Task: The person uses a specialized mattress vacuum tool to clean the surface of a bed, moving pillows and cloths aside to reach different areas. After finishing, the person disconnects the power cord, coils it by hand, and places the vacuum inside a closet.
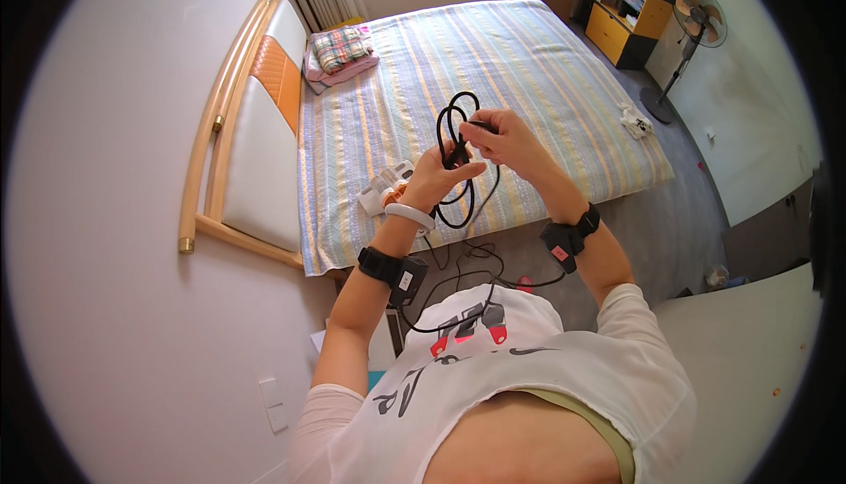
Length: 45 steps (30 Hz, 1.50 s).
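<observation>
A black cable (441, 128) hangs in several long loops above the near part of the bed. My left hand (436, 176) is closed round the middle of the bundle, thumb stretched to the right. Just above and to the right, my right hand (499, 137) pinches a dark end piece of the cable, perhaps a plug; its exact shape is hidden by the fingers. Behind my left wrist, a white and orange object (377, 196) lies on the bed, partly covered by the wrist. Each forearm wears a strapped black box, with thin dark cables running between them.
The bed (529, 80) has a striped cover and a padded headboard (261, 153) at the left. Folded bedding (340, 51) lies near the headboard. A crumpled white item (636, 121) rests at the bed's right edge. Beyond stand a standing fan (687, 54) and a yellow and black cabinet (611, 34).
</observation>
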Each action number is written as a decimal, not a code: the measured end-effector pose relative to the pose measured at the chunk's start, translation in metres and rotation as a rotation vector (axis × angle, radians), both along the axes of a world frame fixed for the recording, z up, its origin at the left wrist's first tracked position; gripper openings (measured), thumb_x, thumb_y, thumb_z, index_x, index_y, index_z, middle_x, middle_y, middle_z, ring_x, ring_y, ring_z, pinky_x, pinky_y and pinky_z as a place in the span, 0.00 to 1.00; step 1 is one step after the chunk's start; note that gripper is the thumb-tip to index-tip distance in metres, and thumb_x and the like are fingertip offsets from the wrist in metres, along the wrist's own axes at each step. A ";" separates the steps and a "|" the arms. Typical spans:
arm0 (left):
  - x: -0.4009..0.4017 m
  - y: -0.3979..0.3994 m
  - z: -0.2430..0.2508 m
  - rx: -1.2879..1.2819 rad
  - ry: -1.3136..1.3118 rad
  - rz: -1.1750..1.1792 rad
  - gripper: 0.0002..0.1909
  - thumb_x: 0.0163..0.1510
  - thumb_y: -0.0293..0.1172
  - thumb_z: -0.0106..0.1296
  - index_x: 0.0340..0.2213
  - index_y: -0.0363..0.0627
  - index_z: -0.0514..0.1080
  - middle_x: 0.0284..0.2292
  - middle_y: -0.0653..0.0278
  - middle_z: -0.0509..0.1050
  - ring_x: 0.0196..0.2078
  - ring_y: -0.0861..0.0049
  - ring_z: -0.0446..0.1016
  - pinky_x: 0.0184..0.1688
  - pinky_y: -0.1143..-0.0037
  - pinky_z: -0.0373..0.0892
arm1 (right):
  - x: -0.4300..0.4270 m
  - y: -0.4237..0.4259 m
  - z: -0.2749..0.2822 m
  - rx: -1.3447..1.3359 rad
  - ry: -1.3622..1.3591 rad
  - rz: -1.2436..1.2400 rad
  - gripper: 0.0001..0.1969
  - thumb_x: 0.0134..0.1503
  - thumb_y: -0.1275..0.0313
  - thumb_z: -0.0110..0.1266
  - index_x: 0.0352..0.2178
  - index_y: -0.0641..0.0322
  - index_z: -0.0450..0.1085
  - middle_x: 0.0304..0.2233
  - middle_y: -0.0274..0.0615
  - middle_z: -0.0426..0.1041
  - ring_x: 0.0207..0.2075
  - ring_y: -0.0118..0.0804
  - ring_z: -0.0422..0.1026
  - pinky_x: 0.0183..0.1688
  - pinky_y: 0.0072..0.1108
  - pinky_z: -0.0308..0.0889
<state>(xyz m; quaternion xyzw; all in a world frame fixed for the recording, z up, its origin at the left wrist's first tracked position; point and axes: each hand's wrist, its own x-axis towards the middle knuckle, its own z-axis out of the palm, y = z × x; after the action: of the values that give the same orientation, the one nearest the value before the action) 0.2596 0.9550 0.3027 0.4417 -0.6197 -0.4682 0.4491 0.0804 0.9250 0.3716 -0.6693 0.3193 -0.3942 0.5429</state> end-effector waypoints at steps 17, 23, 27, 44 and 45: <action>-0.008 0.003 -0.030 0.018 -0.101 0.034 0.22 0.46 0.39 0.70 0.39 0.42 0.76 0.23 0.73 0.71 0.23 0.87 0.67 0.27 0.80 0.62 | 0.007 -0.008 -0.025 0.524 -0.498 -0.133 0.10 0.59 0.66 0.60 0.38 0.59 0.72 0.31 0.31 0.71 0.36 0.27 0.68 0.44 0.26 0.66; -0.008 -0.011 -0.049 0.150 -0.124 -0.073 0.18 0.59 0.46 0.58 0.35 0.40 0.76 0.27 0.73 0.74 0.30 0.83 0.72 0.36 0.78 0.67 | 0.021 -0.023 -0.021 0.630 -0.796 -0.012 0.11 0.62 0.71 0.53 0.42 0.69 0.69 0.38 0.43 0.74 0.39 0.41 0.71 0.50 0.31 0.68; -0.002 -0.005 -0.022 0.313 0.557 -0.043 0.12 0.65 0.41 0.48 0.32 0.47 0.68 0.23 0.71 0.69 0.30 0.76 0.74 0.51 0.66 0.72 | 0.010 -0.013 -0.015 0.350 -0.489 -0.180 0.17 0.65 0.67 0.47 0.50 0.70 0.70 0.46 0.45 0.74 0.49 0.38 0.72 0.55 0.28 0.66; 0.106 -0.008 0.113 -0.250 0.454 0.502 0.15 0.65 0.40 0.48 0.28 0.45 0.66 0.20 0.73 0.62 0.21 0.84 0.61 0.27 0.79 0.62 | -0.065 -0.008 -0.175 0.315 0.166 0.339 0.14 0.64 0.62 0.51 0.31 0.61 0.75 0.23 0.29 0.69 0.26 0.22 0.62 0.31 0.21 0.61; 0.097 -0.002 0.111 -0.301 0.164 0.568 0.18 0.62 0.46 0.53 0.27 0.44 0.71 0.19 0.74 0.65 0.21 0.87 0.62 0.26 0.80 0.59 | -0.068 -0.009 -0.147 0.314 0.171 0.336 0.14 0.64 0.62 0.51 0.31 0.61 0.75 0.23 0.29 0.69 0.26 0.22 0.62 0.31 0.21 0.61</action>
<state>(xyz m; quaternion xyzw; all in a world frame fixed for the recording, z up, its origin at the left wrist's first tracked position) 0.3567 0.9526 0.4134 0.4863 -0.4957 -0.2617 0.6703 0.0124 0.9156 0.2251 -0.6512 0.3059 -0.1857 0.6692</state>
